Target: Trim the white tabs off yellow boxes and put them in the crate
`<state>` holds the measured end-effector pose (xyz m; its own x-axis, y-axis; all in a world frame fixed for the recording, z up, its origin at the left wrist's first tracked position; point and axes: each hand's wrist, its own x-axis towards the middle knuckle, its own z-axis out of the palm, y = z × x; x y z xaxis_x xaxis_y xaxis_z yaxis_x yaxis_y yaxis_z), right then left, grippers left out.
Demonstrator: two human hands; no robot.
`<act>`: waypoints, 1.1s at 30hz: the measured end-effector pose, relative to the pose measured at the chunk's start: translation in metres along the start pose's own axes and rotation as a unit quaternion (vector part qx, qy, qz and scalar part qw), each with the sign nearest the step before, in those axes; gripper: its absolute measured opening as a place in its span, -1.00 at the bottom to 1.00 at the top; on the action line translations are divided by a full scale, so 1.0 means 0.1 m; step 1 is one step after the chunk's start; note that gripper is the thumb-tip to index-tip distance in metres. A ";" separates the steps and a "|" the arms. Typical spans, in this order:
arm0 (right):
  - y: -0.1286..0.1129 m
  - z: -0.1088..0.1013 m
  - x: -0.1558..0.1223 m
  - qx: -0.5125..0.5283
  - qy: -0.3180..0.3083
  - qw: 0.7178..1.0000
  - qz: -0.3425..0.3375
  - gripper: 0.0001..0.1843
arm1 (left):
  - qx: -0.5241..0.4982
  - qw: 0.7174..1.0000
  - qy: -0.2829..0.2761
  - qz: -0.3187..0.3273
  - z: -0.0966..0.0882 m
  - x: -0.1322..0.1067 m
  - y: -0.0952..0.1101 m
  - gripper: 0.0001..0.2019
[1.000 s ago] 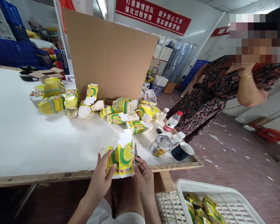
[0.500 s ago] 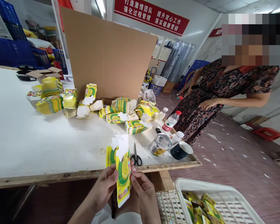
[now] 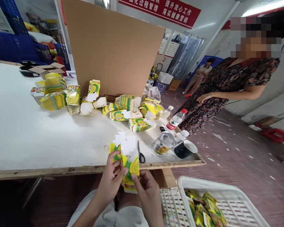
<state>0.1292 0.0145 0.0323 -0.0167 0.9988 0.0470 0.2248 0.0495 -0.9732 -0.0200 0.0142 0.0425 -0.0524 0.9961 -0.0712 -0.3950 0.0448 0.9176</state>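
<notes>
A yellow-and-green printed carton [image 3: 131, 168], with white flaps at its top end, is held upright between both hands in front of the table edge. My left hand [image 3: 111, 181] is closed on its left side, thumb on the printed face. On the right side, my right hand [image 3: 148, 192] grips it low, thumb across the front and fingers curled behind. Another yellow-and-green carton piece [image 3: 115, 151] shows behind the left fingers; whether it is separate I cannot tell. Black-handled scissors [image 3: 141, 156] lie on the table just past the carton.
Stacks of flat cartons [image 3: 127, 102] lie along a tall cardboard sheet [image 3: 113, 50]. A water bottle [image 3: 176, 119], a clear jar [image 3: 164, 143] and a dark mug [image 3: 184, 149] stand at the table's right. A white basket [image 3: 203, 181] holds several cartons. A person [image 3: 239, 78] stands beyond.
The carton has moved slightly right and tilted so its face looks shorter. My right thumb now presses on its front, and my left fingers have shifted up. The camera view has dipped slightly.
</notes>
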 end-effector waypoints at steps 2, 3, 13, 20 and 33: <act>0.00 -0.06 0.04 0.004 -0.004 1.000 -0.028 -0.63 | 0.023 0.999 -0.021 0.009 -0.02 -0.02 0.03 -0.41; -0.01 -0.10 0.07 0.017 -0.004 0.999 -0.045 -0.56 | 0.030 0.999 -0.040 0.010 -0.03 -0.03 0.04 -0.41; -0.33 -0.35 0.18 -0.002 -0.067 0.992 -0.106 -0.75 | -0.012 0.984 -0.172 -0.041 -0.02 -0.11 0.11 -0.63; -0.23 -0.37 0.13 0.025 0.041 0.991 -0.122 -0.70 | 0.032 0.984 -0.168 -0.042 -0.01 -0.12 0.07 -0.48; -0.15 -0.37 0.14 -0.107 -0.046 0.992 -0.053 -0.66 | 0.136 0.971 -0.194 0.029 0.05 -0.10 0.04 -0.55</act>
<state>0.1617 0.0277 0.0562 -0.1388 0.9835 0.1159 0.4179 0.1643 -0.8935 -0.0164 0.0046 0.0493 0.3035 0.9488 0.0871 -0.1411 -0.0456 0.9889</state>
